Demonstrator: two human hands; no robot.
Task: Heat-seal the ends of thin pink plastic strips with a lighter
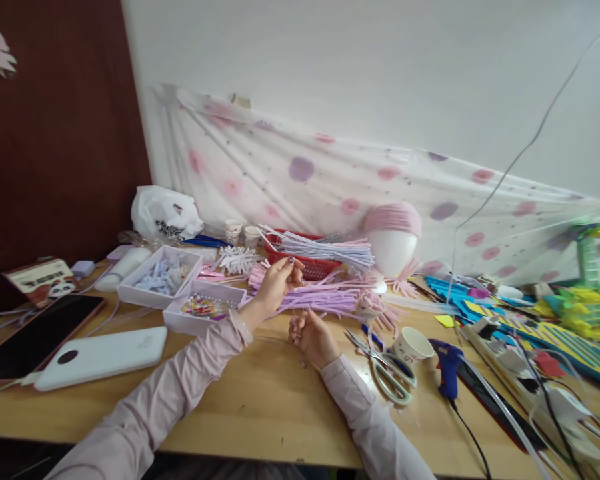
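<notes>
My left hand (279, 283) is raised over the table with its fingers curled and pinched together. Just below and to the right, my right hand (313, 337) is also closed, thumb against fingers. Whatever they pinch is too fine to make out; faint thin lines show near the fingertips. Behind them lies a bundle of purple pipe cleaners (325, 300). A bundle of pale blue pipe cleaners (330, 250) rests across a red basket (320, 269). Scissors (387, 373) with pale handles lie to the right of my right hand.
On the left are white boxes (173, 321) of small parts, a power bank (103, 357) and a phone (40, 333). To the right stand a paper cup (413, 345), a blue glue gun (447, 367) and a power strip (505, 373) with cables. A white form (393, 250) wears pink strands.
</notes>
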